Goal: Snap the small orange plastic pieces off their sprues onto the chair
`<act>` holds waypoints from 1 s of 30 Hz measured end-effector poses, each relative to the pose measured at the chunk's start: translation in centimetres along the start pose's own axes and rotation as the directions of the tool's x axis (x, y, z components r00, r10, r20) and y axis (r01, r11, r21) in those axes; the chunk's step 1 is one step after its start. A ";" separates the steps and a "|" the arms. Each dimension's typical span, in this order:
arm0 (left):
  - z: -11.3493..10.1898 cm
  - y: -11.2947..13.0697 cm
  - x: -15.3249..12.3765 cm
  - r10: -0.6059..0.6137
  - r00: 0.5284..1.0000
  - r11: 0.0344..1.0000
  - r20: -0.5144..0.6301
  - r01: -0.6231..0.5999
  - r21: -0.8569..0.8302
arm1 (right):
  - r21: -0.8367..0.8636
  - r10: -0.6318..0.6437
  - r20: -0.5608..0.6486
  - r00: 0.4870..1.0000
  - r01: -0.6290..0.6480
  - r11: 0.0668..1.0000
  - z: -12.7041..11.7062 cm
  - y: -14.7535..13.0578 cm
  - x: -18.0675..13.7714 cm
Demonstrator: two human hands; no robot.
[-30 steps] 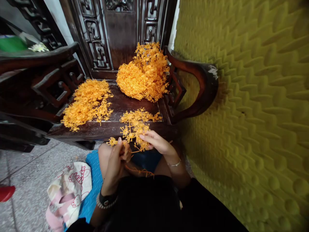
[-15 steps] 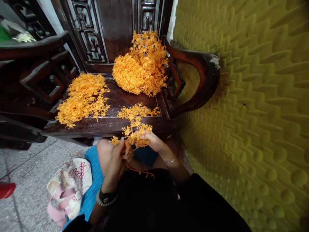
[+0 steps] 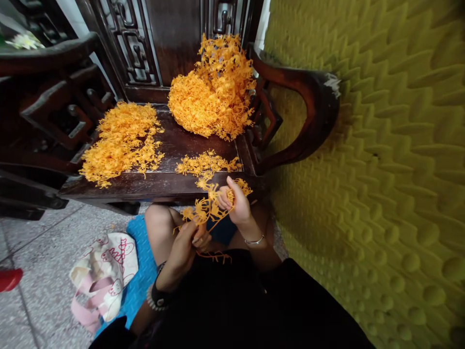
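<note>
My left hand (image 3: pixel 187 243) is closed on a strand of orange plastic pieces (image 3: pixel 204 209), thin-legged and flower-like; a bare thin orange stem (image 3: pixel 217 256) sticks out below it over my lap. My right hand (image 3: pixel 238 202), thumb raised, has its fingers curled round another part of the strand, to the right of and above the left. From between the hands the strand runs up over the seat edge to a small loose cluster (image 3: pixel 207 164) of the same pieces. What exactly lies inside each grip is partly hidden.
On the dark wooden chair seat (image 3: pixel 185 148) sit a wide orange heap (image 3: pixel 121 140) at left and a taller one (image 3: pixel 214 97) at the back. A curved armrest (image 3: pixel 312 116) meets the olive padded wall (image 3: pixel 381 145). A cloth bag (image 3: pixel 105 276) lies on a blue mat (image 3: pixel 136 247).
My right hand has moved right and slightly up, away from the left, drawing out part of the orange strand. My left hand has shifted a little right and down, still gripping.
</note>
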State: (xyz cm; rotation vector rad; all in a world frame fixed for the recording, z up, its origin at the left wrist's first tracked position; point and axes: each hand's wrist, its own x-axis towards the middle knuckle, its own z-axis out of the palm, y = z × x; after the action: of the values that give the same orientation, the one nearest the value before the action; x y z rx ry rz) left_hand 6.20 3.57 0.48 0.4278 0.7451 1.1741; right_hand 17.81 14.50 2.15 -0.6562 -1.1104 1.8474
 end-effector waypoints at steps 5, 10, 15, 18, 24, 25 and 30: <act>0.4 0.3 -0.7 -0.083 0.993 0.991 0.081 0.091 -0.098 | 0.067 -0.049 -0.034 0.998 0.051 0.996 1.3 -2.2 -1.4; 0.9 0.6 -1.4 -0.097 0.986 0.983 0.137 0.117 -0.142 | 0.076 -0.110 -0.047 0.993 0.113 0.991 1.9 -3.3 -2.3; 1.2 0.4 -2.0 -0.081 0.974 0.982 0.212 0.114 -0.149 | -0.127 -0.313 -0.136 0.940 0.297 0.947 1.7 -4.5 -3.6; 1.3 0.3 -2.3 -0.075 0.958 0.984 0.276 0.116 -0.137 | -0.245 -0.408 -0.166 0.898 0.364 0.899 1.6 -5.3 -4.5; 1.7 0.5 -2.7 -0.081 0.955 0.986 0.284 0.119 -0.119 | -0.093 -0.367 -0.128 0.921 0.357 0.930 1.9 -6.2 -5.1; 1.7 0.4 -2.7 -0.080 0.957 0.986 0.279 0.117 -0.119 | -0.069 -0.357 -0.121 0.926 0.351 0.934 1.9 -6.2 -5.1; 1.8 0.3 -2.8 -0.073 0.944 0.984 0.322 0.121 -0.130 | 0.008 -0.305 -0.091 0.948 0.307 0.952 1.8 -6.5 -5.4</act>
State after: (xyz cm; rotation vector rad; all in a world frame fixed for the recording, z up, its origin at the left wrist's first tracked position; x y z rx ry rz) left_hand 6.72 1.16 2.75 0.4372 0.3933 1.0282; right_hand 21.67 10.59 8.78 -0.5153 -1.0657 1.5484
